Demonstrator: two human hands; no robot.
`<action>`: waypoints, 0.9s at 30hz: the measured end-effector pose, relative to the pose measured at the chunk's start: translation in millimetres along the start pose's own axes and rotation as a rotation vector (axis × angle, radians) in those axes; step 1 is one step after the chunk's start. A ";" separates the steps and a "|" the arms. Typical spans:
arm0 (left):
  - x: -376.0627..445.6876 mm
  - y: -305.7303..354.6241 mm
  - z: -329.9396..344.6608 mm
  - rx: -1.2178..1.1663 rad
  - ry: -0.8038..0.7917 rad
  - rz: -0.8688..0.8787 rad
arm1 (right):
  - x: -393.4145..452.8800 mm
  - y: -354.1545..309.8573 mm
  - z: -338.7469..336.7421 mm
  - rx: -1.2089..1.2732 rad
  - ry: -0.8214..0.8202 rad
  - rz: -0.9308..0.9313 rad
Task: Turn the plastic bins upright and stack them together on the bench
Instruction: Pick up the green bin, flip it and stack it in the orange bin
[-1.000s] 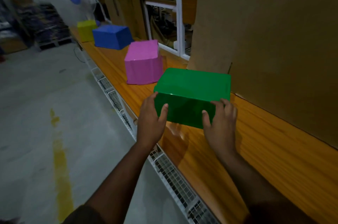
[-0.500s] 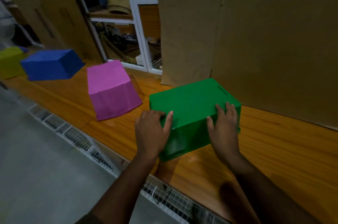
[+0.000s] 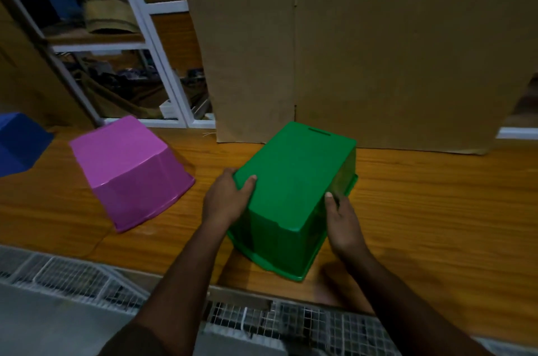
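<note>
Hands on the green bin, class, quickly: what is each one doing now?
Left hand: grips the upside-down green bin at its left side.
Right hand: grips the bin's right side.

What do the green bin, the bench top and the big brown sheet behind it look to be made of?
Green bin: moulded plastic, smooth and slightly glossy, with soft highlights along its edges and a moulded rim. Bench top: wood or wood-look laminate, orange-brown with visible grain lines and a faint sheen; which one cannot be told. Brown sheet: probably cardboard, matte, with a vertical fold crease.
</note>
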State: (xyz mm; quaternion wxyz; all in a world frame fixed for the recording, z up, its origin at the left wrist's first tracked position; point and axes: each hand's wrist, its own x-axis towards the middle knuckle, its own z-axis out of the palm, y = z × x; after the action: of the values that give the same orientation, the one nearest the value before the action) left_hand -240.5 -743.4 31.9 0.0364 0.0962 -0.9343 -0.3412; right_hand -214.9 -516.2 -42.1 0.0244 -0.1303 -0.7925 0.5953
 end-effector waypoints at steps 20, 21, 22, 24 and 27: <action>-35.2 21.9 59.2 -1.245 -0.153 -0.534 | -37.1 -88.3 -80.2 0.371 0.034 -0.070; -39.0 26.4 67.1 -1.279 -0.179 -0.552 | -44.1 -90.4 -81.3 0.386 -0.014 -0.111; -43.6 31.0 76.0 -1.294 -0.217 -0.566 | -49.7 -91.5 -81.2 0.363 -0.056 -0.156; -52.6 38.3 91.8 -1.221 -0.276 -0.578 | -56.0 -93.7 -83.1 0.234 -0.083 -0.291; -59.9 44.7 103.2 -1.035 -0.287 -0.512 | -57.4 -98.3 -89.0 -0.040 -0.105 -0.501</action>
State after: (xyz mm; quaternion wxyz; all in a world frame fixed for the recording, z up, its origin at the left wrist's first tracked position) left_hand -202.6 -632.7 -18.2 -0.1317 0.2412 -0.5892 -0.7598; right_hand -159.8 -471.6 83.8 0.1272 0.1007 -0.8120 0.5606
